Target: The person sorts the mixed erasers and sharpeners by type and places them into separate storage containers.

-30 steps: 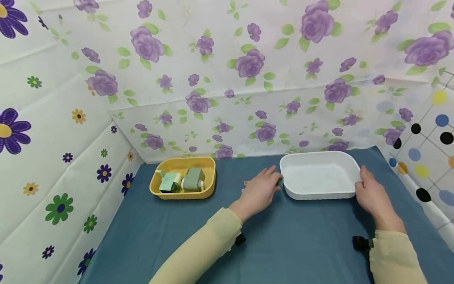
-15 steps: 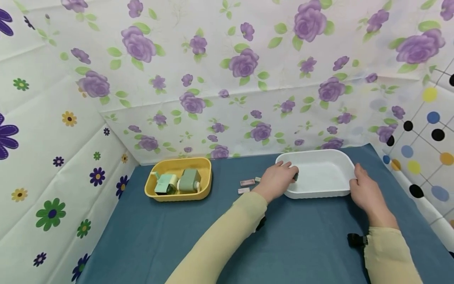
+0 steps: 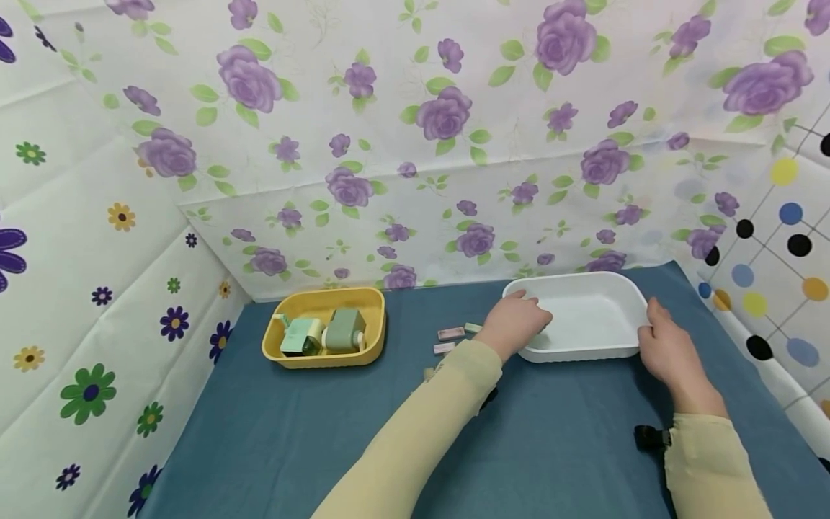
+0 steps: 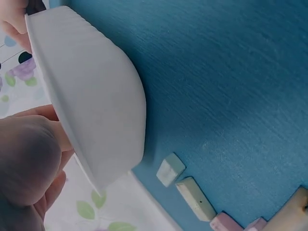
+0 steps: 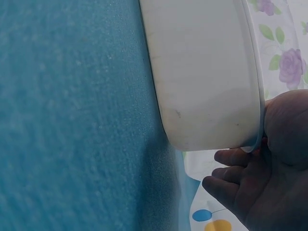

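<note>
A shallow white plastic tub stands on the blue cloth at the right. My left hand reaches over its left rim, fingers bent down inside; the tub wall in the left wrist view and the hand itself in the head view hide the fingertips. Whether they hold anything does not show. At the opposite end, my right hand grips the rim, with several fingers outside the end wall. Left of the tub lie small blocks, among them a pink block, a cream block and a pale green block.
A yellow tub at the left contains a mint-green boxy item and a grey-green boxy item. A tan piece lies beside my left sleeve. Flower-printed sheets border the cloth behind and at the sides.
My left hand, holding a small dark green thing half a second ago, has moved right from beside the white tub to over its left rim. Several small blocks came into sight. My right hand stays on the rim.
</note>
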A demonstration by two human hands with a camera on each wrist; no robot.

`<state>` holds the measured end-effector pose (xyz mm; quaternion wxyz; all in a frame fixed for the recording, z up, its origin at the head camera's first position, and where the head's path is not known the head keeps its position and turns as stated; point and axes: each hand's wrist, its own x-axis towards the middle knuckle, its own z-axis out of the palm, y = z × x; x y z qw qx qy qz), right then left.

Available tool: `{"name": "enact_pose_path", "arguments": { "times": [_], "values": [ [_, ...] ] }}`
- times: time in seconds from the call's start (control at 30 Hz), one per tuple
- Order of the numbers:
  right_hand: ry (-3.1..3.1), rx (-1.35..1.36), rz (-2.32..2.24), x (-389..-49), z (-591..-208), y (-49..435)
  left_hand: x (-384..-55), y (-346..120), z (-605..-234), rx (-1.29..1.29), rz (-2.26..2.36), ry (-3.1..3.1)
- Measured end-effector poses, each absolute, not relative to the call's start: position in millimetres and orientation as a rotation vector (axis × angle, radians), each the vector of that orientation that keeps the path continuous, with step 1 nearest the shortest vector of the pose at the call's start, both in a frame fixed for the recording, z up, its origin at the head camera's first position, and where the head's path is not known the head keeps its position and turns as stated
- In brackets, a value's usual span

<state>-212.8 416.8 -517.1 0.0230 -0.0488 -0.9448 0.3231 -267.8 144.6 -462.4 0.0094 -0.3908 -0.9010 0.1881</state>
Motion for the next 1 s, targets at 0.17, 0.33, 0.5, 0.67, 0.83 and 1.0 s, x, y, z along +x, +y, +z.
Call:
{"name": "enact_pose_path", "arguments": {
  "times": [0.17,0.33,0.5,0.67,0.83,1.0],
  "values": [
    [-2.938,-0.139,1.027,-212,-517,416,-266,143,-463,-1.202,0.678,-2.766],
    [-2.933,-0.121,1.033,-210,-518,417,-262,141,-461,-1.193,0.684,-2.764],
    [-2.931,-0.113,1.034,-212,-516,417,-262,138,-459,-1.195,0.653,-2.787],
    [-2.939,-0.114,1.044,-213,-515,419,-259,133,-454,-1.176,0.583,-2.816],
    [-2.949,-0.131,1.048,-212,-515,419,-249,122,-457,-1.169,0.421,-2.827],
    [-2.939,-0.134,1.054,-211,-517,419,-238,99,-463,-1.173,0.11,-2.812]
  ]
}}
